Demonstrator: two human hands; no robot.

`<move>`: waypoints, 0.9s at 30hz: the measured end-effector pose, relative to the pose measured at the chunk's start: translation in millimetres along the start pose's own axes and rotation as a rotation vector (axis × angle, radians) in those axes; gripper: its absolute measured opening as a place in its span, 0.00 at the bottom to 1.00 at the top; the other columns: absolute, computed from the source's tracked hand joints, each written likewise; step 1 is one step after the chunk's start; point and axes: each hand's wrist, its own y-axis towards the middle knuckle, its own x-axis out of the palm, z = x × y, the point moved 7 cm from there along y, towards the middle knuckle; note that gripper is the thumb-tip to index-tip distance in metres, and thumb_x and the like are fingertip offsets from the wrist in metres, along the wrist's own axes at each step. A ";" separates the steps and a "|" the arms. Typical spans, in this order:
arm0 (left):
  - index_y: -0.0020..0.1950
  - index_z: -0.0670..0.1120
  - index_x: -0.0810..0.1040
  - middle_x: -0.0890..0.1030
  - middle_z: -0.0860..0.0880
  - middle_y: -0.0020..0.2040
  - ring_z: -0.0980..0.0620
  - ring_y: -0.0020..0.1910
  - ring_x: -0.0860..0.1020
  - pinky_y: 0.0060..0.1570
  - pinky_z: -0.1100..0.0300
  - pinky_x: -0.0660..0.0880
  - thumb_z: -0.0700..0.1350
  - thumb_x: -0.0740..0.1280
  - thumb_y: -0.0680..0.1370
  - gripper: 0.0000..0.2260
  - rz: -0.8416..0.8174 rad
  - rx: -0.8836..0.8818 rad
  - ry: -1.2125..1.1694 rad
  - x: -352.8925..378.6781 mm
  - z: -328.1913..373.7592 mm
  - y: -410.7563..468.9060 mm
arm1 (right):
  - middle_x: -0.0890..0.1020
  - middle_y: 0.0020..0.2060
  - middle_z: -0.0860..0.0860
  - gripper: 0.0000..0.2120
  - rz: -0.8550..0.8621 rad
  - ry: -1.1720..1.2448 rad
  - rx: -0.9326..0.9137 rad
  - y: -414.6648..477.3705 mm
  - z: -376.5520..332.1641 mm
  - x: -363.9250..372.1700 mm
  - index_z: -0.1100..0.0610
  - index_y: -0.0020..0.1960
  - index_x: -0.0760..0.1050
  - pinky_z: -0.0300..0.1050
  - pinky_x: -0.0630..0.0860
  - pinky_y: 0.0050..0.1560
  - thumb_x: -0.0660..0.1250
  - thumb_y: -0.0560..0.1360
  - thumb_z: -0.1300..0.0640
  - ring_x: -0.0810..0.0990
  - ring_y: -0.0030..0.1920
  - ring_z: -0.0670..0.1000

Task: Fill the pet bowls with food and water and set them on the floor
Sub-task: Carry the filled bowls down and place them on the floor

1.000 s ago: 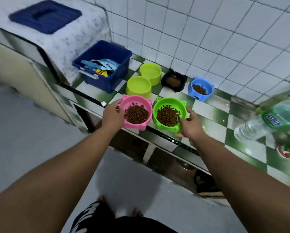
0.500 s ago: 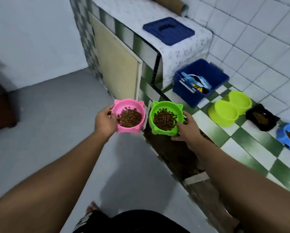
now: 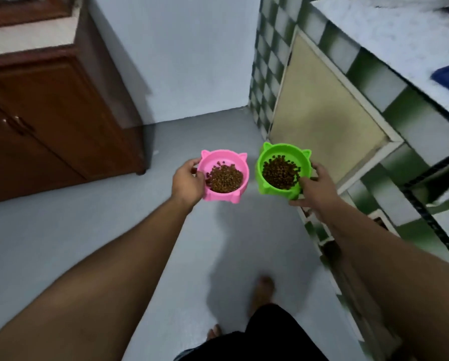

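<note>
In the head view, the left hand (image 3: 188, 182) held the pink bowl (image 3: 234, 159) by its left rim, thumb hooked over the edge and the other fingers hidden beneath. The right hand (image 3: 314, 188) gripped the green bowl (image 3: 283, 151) at its near right rim in the same way, thumb on top. Both grips were closed on the bowls, with nothing spare in either hand.

Each bowl carried a mound of brown kibble (image 3: 224, 178), and both sat roughly level in the air, side by side with a clear gap between them. They were round, so neither had a long axis to speak of; small ear-shaped tabs marked the far rims.

The relation that mattered was the drop: the grey floor (image 3: 108, 225) lay directly below both bowls and well apart from them, so setting them down would probably call for a bend or crouch with the rims held flat to avoid spilling. The pink bowl hung over bare floor. The green one hung near the checkered counter front (image 3: 267, 82) and its beige panel (image 3: 322, 118) on the right, so it had less room on that side. A brown wooden cabinet (image 3: 48, 121) stood far left, and a bare foot (image 3: 263, 289) showed near the bottom.

No brand, label or writing could be read on the bowls or anywhere else.
</note>
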 end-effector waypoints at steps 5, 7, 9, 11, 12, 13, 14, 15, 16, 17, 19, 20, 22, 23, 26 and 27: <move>0.66 0.41 0.80 0.81 0.47 0.50 0.49 0.47 0.79 0.49 0.65 0.73 0.34 0.63 0.80 0.15 0.103 -0.068 0.009 -23.0 -20.1 85.8 | 0.77 0.60 0.58 0.26 -0.108 -0.070 -0.055 89.7 -33.3 77.9 0.46 0.71 0.67 0.60 0.83 0.33 0.61 0.78 0.66 0.82 0.51 0.61; 0.66 0.41 0.80 0.82 0.47 0.51 0.48 0.48 0.80 0.51 0.60 0.76 0.34 0.63 0.80 0.15 0.149 -0.099 -0.004 -24.7 -24.2 124.3 | 0.77 0.61 0.57 0.26 -0.141 -0.074 -0.072 131.4 -49.7 103.0 0.45 0.70 0.69 0.62 0.82 0.36 0.62 0.77 0.66 0.83 0.51 0.60; 0.66 0.41 0.80 0.84 0.45 0.53 0.46 0.51 0.82 0.57 0.51 0.80 0.35 0.64 0.80 0.14 0.179 -0.135 -0.023 -21.9 -32.9 163.2 | 0.77 0.59 0.57 0.26 -0.184 -0.072 -0.030 173.3 -65.1 125.6 0.45 0.71 0.68 0.64 0.82 0.37 0.62 0.78 0.66 0.82 0.49 0.61; 0.65 0.42 0.80 0.85 0.43 0.55 0.44 0.53 0.84 0.59 0.43 0.81 0.38 0.66 0.81 0.13 0.201 -0.154 -0.040 -14.8 -42.2 200.5 | 0.77 0.57 0.59 0.26 -0.232 -0.099 -0.002 210.7 -80.5 141.2 0.46 0.71 0.67 0.60 0.81 0.34 0.63 0.78 0.66 0.81 0.47 0.62; 0.64 0.42 0.80 0.85 0.43 0.55 0.43 0.53 0.84 0.58 0.41 0.81 0.39 0.67 0.81 0.12 0.223 -0.160 -0.046 -13.0 -45.2 218.9 | 0.77 0.56 0.59 0.25 -0.249 -0.120 -0.005 228.8 -90.1 148.2 0.45 0.70 0.68 0.58 0.81 0.33 0.63 0.78 0.65 0.82 0.47 0.62; 0.63 0.42 0.80 0.85 0.43 0.54 0.42 0.53 0.84 0.58 0.40 0.80 0.39 0.67 0.81 0.12 0.244 -0.167 -0.044 -11.4 -46.4 237.7 | 0.78 0.56 0.59 0.24 -0.261 -0.146 -0.015 247.3 -101.9 154.8 0.45 0.70 0.69 0.58 0.82 0.33 0.64 0.78 0.65 0.82 0.48 0.62; 0.63 0.43 0.80 0.85 0.43 0.54 0.42 0.53 0.84 0.58 0.40 0.80 0.40 0.67 0.80 0.12 0.252 -0.173 -0.044 -8.3 -47.8 257.1 | 0.78 0.57 0.58 0.23 -0.267 -0.177 -0.027 264.7 -114.7 160.1 0.45 0.69 0.69 0.57 0.82 0.33 0.64 0.78 0.64 0.82 0.49 0.62; 0.63 0.43 0.80 0.85 0.43 0.54 0.41 0.53 0.84 0.58 0.40 0.80 0.41 0.67 0.79 0.12 0.253 -0.171 -0.045 -6.0 -44.5 275.9 | 0.78 0.57 0.57 0.23 -0.265 -0.204 -0.036 282.1 -127.6 165.1 0.45 0.68 0.70 0.57 0.82 0.32 0.63 0.78 0.65 0.82 0.51 0.62; 0.62 0.43 0.80 0.85 0.42 0.55 0.41 0.54 0.84 0.59 0.40 0.80 0.42 0.66 0.78 0.14 0.256 -0.170 -0.047 -4.2 -39.5 294.7 | 0.77 0.58 0.56 0.23 -0.265 -0.222 -0.041 299.3 -139.7 171.2 0.45 0.68 0.70 0.56 0.82 0.32 0.62 0.78 0.66 0.82 0.52 0.62; 0.63 0.44 0.80 0.85 0.43 0.55 0.41 0.54 0.83 0.59 0.41 0.80 0.43 0.65 0.77 0.14 0.251 -0.184 -0.043 -1.1 -36.2 313.1 | 0.77 0.57 0.55 0.24 -0.268 -0.225 -0.040 316.6 -149.3 177.9 0.46 0.68 0.69 0.57 0.83 0.32 0.62 0.77 0.67 0.82 0.53 0.62; 0.63 0.44 0.80 0.85 0.44 0.56 0.43 0.54 0.83 0.60 0.44 0.80 0.41 0.65 0.79 0.14 0.247 -0.221 -0.019 4.2 -28.4 351.9 | 0.76 0.56 0.55 0.25 -0.272 -0.213 -0.027 352.6 -165.7 193.4 0.47 0.70 0.69 0.60 0.83 0.34 0.62 0.77 0.67 0.81 0.53 0.62; 0.64 0.44 0.80 0.85 0.44 0.57 0.43 0.54 0.83 0.59 0.46 0.80 0.40 0.65 0.80 0.13 0.257 -0.230 -0.008 6.5 -25.0 373.7 | 0.76 0.56 0.56 0.26 -0.271 -0.215 -0.020 371.9 -172.4 201.9 0.47 0.71 0.68 0.62 0.83 0.36 0.62 0.77 0.67 0.81 0.53 0.63; 0.63 0.43 0.80 0.85 0.44 0.55 0.43 0.53 0.83 0.56 0.48 0.80 0.38 0.65 0.80 0.12 0.265 -0.228 -0.013 13.8 -21.7 419.2 | 0.76 0.58 0.57 0.26 -0.267 -0.229 -0.015 409.4 -183.6 221.1 0.46 0.72 0.67 0.66 0.82 0.39 0.63 0.78 0.67 0.81 0.53 0.64; 0.63 0.43 0.80 0.84 0.45 0.54 0.43 0.52 0.83 0.54 0.49 0.81 0.37 0.65 0.80 0.12 0.261 -0.232 -0.027 19.0 -22.7 442.4 | 0.75 0.61 0.58 0.27 -0.267 -0.231 -0.013 428.8 -188.4 231.8 0.46 0.72 0.66 0.67 0.82 0.39 0.62 0.78 0.67 0.81 0.54 0.65; 0.64 0.43 0.80 0.83 0.47 0.52 0.47 0.49 0.82 0.47 0.58 0.78 0.36 0.64 0.80 0.13 0.245 -0.271 -0.071 33.4 -31.5 512.1 | 0.74 0.65 0.57 0.28 -0.256 -0.240 0.011 487.0 -199.5 267.1 0.45 0.73 0.65 0.66 0.82 0.38 0.62 0.79 0.66 0.80 0.56 0.64; 0.65 0.44 0.80 0.83 0.47 0.53 0.48 0.49 0.82 0.45 0.59 0.78 0.37 0.64 0.80 0.14 0.240 -0.292 -0.083 38.1 -36.9 537.0 | 0.73 0.65 0.56 0.27 -0.245 -0.241 0.027 508.0 -201.4 279.4 0.45 0.73 0.65 0.66 0.82 0.39 0.62 0.79 0.66 0.80 0.56 0.64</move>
